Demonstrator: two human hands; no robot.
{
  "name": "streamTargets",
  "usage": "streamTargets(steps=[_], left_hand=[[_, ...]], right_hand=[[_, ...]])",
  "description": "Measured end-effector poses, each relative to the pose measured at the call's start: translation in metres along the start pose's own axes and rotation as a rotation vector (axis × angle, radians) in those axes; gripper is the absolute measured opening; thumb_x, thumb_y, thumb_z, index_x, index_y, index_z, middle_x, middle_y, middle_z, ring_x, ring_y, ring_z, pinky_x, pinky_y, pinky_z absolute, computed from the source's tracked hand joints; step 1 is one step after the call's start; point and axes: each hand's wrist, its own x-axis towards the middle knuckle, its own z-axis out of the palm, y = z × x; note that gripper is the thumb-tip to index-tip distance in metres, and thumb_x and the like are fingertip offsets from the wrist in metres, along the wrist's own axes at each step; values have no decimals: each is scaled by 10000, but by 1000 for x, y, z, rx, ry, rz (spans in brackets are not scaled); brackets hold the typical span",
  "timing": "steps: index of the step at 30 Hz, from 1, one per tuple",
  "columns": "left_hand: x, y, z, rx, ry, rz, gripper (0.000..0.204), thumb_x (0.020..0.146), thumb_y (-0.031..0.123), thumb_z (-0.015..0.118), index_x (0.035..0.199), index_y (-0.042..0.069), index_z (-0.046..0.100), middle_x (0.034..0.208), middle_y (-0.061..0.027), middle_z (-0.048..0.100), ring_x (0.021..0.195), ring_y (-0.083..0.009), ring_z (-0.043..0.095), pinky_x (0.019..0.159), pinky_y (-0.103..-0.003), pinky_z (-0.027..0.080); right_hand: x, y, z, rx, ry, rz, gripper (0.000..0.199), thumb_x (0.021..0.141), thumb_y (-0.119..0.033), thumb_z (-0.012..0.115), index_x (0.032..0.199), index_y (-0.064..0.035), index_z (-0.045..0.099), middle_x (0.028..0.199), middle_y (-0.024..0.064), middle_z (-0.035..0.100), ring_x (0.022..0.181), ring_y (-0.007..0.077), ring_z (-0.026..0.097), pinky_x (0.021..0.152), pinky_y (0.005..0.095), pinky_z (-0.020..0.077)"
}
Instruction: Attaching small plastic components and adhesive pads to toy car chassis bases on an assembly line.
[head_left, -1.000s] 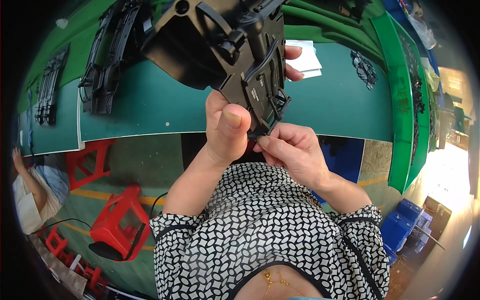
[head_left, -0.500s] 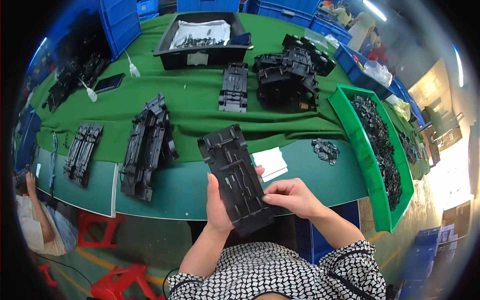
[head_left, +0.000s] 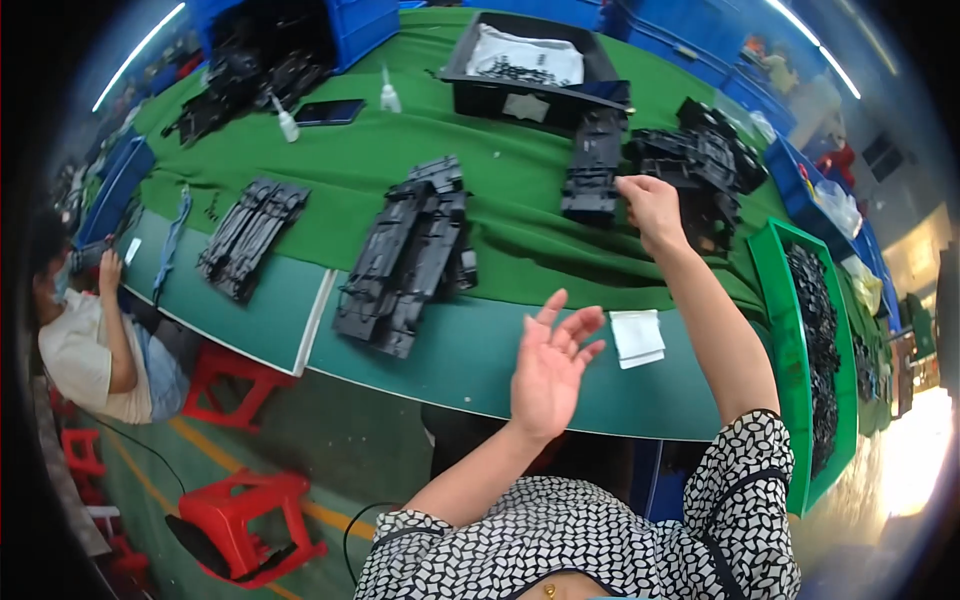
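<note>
My right hand (head_left: 655,215) reaches across the table, its thumb and fingertips pinched at the right edge of a black plastic car chassis (head_left: 592,165) on the green cloth. Open and holding nothing, my left hand (head_left: 550,375) hovers over the table's front edge with palm up and fingers spread. Left of it, a longer group of black chassis parts (head_left: 405,255) lies overlapping. Another black chassis group (head_left: 255,235) rests farther left. Beyond my right wrist is a pile of black moulded parts (head_left: 690,160). A white paper piece (head_left: 637,338) lies between my arms.
A green bin (head_left: 765,300) of small black parts stands at right. At the back are a black tray (head_left: 470,90), a blue crate (head_left: 365,30), a phone (head_left: 330,112) and white bottles (head_left: 390,95). A co-worker (head_left: 100,340) sits left; a red stool (head_left: 245,525) stands below.
The chassis held in both hands has left my left hand, which is now open. My right hand has moved forward to a chassis on the cloth. The whole view has shifted.
</note>
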Motion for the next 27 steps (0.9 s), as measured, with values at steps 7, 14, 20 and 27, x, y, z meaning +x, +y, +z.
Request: streamTargets(steps=[7, 14, 20, 27], left_hand=[[-5, 0, -2, 35, -1, 8, 529, 978, 455, 268, 1353, 84, 312, 1222, -144, 493, 1137, -246, 457, 971, -399, 347], [-6, 1, -4, 71, -36, 23, 495, 983, 448, 262, 1343, 117, 342, 1191, -79, 514, 1100, -206, 473, 949, -378, 355], [-8, -1, -6, 49, -36, 8, 535, 969, 464, 324, 1359, 99, 317, 1179, -62, 513, 1072, -168, 471, 932, -342, 345], [-5, 2, -5, 104, -23, -33, 454, 985, 402, 315, 1265, 65, 431, 1114, -102, 556, 1051, -212, 513, 930, -362, 388]], right_hand=[[-56, -39, 43, -10, -211, -162, 253, 853, -235, 614, 923, 7, 637, 664, -3, 566, 575, 59, 482, 502, 235, 394], [-90, -80, 132, -297, -670, -35, 380, 763, -344, 687, 820, 31, 683, 637, 62, 598, 599, 124, 519, 565, 303, 431], [-89, -87, 122, 41, -547, 101, 235, 758, -229, 721, 659, -63, 586, 542, -67, 438, 479, 30, 337, 430, 220, 244], [-71, -86, 66, -187, -408, -150, 273, 736, -255, 660, 649, -6, 591, 521, -36, 446, 502, 53, 370, 450, 258, 303]])
